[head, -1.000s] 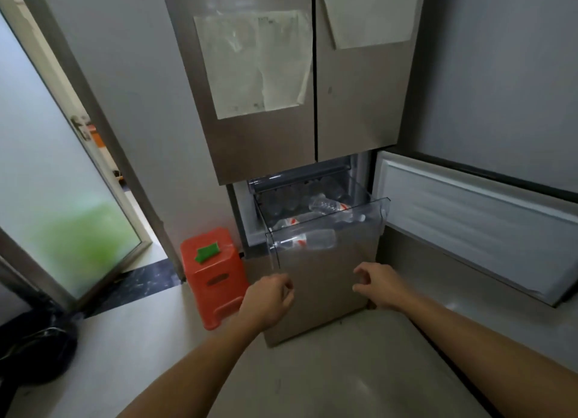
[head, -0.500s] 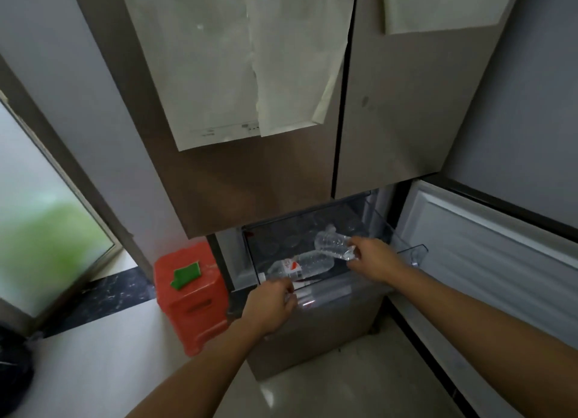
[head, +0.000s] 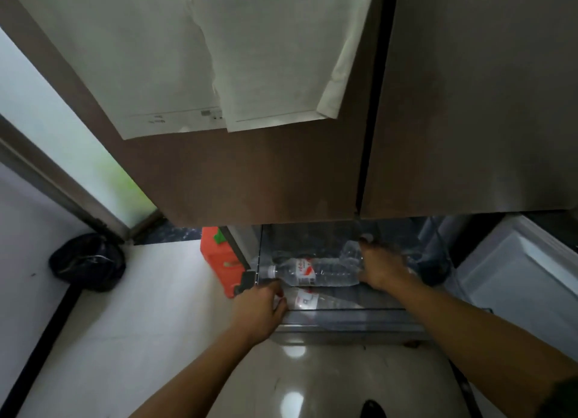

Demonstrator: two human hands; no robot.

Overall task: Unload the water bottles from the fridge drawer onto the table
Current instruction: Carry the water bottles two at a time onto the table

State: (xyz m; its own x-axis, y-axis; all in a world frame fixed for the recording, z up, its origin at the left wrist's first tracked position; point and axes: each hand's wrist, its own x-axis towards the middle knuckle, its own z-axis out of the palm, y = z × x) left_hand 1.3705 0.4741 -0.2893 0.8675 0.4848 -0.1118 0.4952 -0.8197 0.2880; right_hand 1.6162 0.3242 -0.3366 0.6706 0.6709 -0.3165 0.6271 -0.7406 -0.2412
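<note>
Observed: right hand (head: 380,269) grips a clear bottle (head: 352,252) inside the drawer (head: 359,316); left hand (head: 259,308) curls at its near corner, probably steadying; hold indeterminate.

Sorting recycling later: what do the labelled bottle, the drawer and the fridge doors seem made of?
Water bottle: thin clear plastic, ribbed, with a red-and-white printed label.
Drawer: thicker rigid clear plastic; bottles show through its glossy front wall.
Fridge doors: probably brushed metal or a metal-look finish, brownish with soft streaky sheen.
</note>
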